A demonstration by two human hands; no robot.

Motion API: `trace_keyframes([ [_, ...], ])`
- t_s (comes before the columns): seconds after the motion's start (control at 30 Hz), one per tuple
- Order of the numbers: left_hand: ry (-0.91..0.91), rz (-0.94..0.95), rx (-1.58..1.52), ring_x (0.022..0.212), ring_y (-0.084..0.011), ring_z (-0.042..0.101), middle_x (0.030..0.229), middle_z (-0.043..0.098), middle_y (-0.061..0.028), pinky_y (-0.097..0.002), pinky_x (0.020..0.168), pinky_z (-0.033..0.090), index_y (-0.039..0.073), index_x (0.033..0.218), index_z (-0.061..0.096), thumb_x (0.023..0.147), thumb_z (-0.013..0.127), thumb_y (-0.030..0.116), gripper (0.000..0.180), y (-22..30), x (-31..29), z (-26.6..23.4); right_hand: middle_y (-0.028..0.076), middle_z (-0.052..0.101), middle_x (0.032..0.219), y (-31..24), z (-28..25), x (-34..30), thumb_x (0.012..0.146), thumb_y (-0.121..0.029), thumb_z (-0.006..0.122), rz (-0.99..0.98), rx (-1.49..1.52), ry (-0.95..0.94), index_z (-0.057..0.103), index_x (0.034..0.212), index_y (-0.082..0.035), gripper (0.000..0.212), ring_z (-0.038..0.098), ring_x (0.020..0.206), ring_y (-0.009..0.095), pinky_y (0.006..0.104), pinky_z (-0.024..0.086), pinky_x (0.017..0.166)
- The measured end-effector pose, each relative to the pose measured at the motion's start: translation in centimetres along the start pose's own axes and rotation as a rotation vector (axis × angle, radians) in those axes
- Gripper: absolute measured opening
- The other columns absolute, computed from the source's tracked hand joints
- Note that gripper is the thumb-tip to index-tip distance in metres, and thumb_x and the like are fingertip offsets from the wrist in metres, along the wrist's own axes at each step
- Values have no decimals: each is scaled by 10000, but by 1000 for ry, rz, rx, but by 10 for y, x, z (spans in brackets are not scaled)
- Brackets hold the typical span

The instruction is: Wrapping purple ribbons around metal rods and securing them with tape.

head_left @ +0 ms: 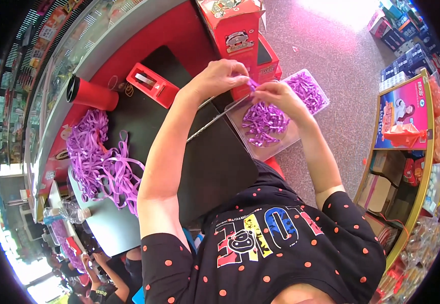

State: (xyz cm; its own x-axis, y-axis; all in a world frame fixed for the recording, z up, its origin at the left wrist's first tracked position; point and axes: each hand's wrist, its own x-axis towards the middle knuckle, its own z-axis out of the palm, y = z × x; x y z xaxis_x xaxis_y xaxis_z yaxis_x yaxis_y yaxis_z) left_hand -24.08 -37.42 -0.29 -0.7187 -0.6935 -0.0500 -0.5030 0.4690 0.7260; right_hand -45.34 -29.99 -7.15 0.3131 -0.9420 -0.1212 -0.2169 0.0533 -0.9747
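A short piece of purple ribbon [252, 85] is pinched between my two hands, above the far end of a black work surface [215, 157]. My left hand [224, 76] grips its left end with fingers closed. On the other end, the fingers of my right hand [279, 96] are pressed together. Below my right hand lies a clear plastic box [260, 153] holding a heap of small purple ribbon pieces [265, 124]. More of these pieces fill a second tray [308, 91] beyond my right wrist. A thin silver rod [207, 124] runs slantwise past my left forearm.
Long loops of purple ribbon [90, 152] are piled at the left. Nearby stand a red cylinder [96, 95] and a red slotted holder [153, 85]. Red cartons [237, 40] rise beyond my hands. Shelving [400, 167] lines the right. Another person's arms [106, 273] show at lower left.
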Motion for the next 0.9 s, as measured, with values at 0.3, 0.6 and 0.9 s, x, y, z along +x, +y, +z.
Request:
trace_keyframes([
  [0.3, -7, -176, 128, 883, -242, 617, 916, 654, -118, -335, 800, 478, 21, 928, 670, 857, 643, 255, 247, -18, -43, -21, 99, 686, 1002, 28, 62, 28, 931, -165, 601, -55, 623, -109, 634, 1088, 15, 241, 645, 901, 140, 269, 520, 815],
  [0.6, 192, -8, 406, 1041, -280, 535, 1063, 607, -101, -370, 939, 407, 63, 951, 679, 829, 650, 205, 189, -34, -56, -6, 53, 673, 881, 26, 82, 40, 900, -181, 649, -41, 496, 34, 652, 1024, 14, 232, 652, 828, 133, 256, 518, 778],
  [0.9, 448, -100, 237, 1073, -287, 541, 1068, 631, -92, -372, 930, 421, 51, 926, 702, 811, 679, 151, 154, -12, -69, 13, 50, 667, 901, 29, 85, 38, 890, -161, 662, -30, 563, 57, 650, 1021, 25, 228, 655, 834, 134, 253, 520, 795],
])
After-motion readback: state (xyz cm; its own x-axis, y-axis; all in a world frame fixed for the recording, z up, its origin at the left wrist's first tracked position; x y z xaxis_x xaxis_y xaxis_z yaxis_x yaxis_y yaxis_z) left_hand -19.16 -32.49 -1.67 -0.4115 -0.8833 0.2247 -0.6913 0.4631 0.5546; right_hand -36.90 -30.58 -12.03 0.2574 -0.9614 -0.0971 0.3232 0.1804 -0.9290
